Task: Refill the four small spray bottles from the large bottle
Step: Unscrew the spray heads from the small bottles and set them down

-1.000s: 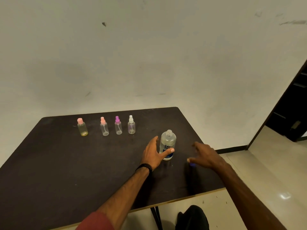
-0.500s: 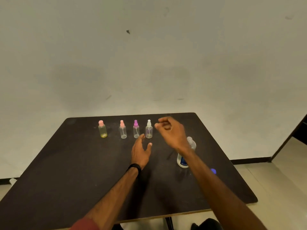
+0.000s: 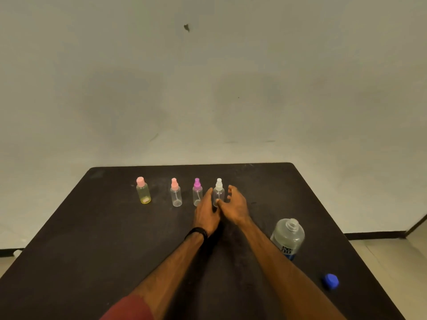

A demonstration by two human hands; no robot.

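White-capped bottle [image 3: 218,195] stands between your left hand [image 3: 206,212] and right hand [image 3: 235,207], fingers apart, not yet holding. Large bottle [image 3: 288,239] is uncapped on the bench [image 3: 92,239]; all four refills remain.

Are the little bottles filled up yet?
Not yet. The big bottle is open, its blue cap lying on the table. Both hands, left and right, are closing around the white-topped bottle. All four little ones still wear their tops, so every refill remains.
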